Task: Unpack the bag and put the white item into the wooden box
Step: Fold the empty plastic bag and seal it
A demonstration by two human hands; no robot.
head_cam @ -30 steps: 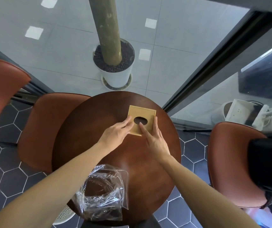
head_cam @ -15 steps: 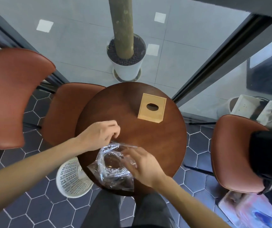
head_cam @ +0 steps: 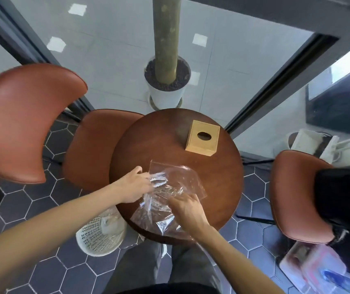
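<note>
Bag (head_cam: 169, 196): clear plastic, crumpled, lying on the near half of the round tabletop (head_cam: 222, 187), its lower end reaching the near edge. You are gripping it with both hands. Your left hand (head_cam: 134, 185) is sitting at the bag's left side near the tabletop's left edge, fingers curled and pinching a bunched fold of film. Your right hand (head_cam: 187, 211) is lying on the bag's near-right part, fingers bent and pressing into the plastic; whether they are closing around a fold or only pressing cannot be told. Contents of the bag are not readable through the glare, and the white item is not visible.

Wooden box (head_cam: 202, 137): standing upright near the far right edge of the tabletop, well apart from the bag, with an oval opening in its top face.

You are standing at the near edge. A white perforated basket (head_cam: 99, 236) is sitting on the floor just below the tabletop's near left edge. Brown chairs (head_cam: 93, 145) are flanking the tabletop, one on the left and one on the right.
</note>
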